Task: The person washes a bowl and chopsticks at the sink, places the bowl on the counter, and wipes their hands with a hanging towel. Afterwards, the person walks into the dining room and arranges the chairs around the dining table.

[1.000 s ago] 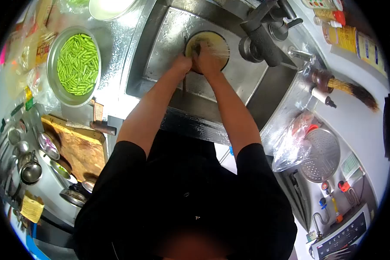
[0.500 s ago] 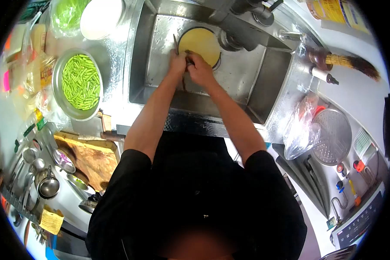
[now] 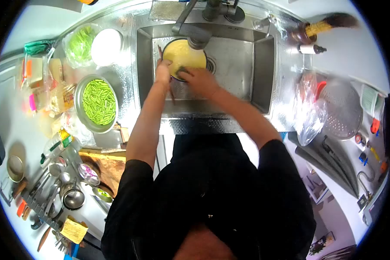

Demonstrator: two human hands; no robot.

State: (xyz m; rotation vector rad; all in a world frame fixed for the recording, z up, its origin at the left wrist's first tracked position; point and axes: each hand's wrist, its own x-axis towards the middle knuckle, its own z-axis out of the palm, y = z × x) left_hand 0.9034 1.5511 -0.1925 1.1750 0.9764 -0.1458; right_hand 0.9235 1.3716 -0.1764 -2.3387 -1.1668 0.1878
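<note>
Your round yellow vessel (image 3: 188, 58) sits in the left half of the sink (image 3: 234, 82), top centre of the frame. The faucet (image 3: 195, 34) hangs over its upper right edge and hides that bit. You can't read its depth from this angle.

Your left hand (image 3: 163, 73) is at the vessel's lower left rim, closed on a thin brown stick (image 3: 173, 96); the stick shows above and below the fist. Can't tell if that hand grips the rim too. Your right hand (image 3: 198, 81) is blurred, fingers bent over the lower rim, with something small and dark (image 3: 182, 70) at the fingertips. Can't make out what it is, or how firm the grip is.

The drain (image 3: 211, 65) is partly covered by the vessel. Left of the sink on the surface (image 3: 126, 69): metal bowl of cut green pods (image 3: 99, 102), white round container (image 3: 107, 47), bagged greens (image 3: 79, 45). Wooden board (image 3: 110, 167) below is partly hidden by your left sleeve (image 3: 132, 186). Brush (image 3: 323, 28) upper right, bristles blurred.
</note>
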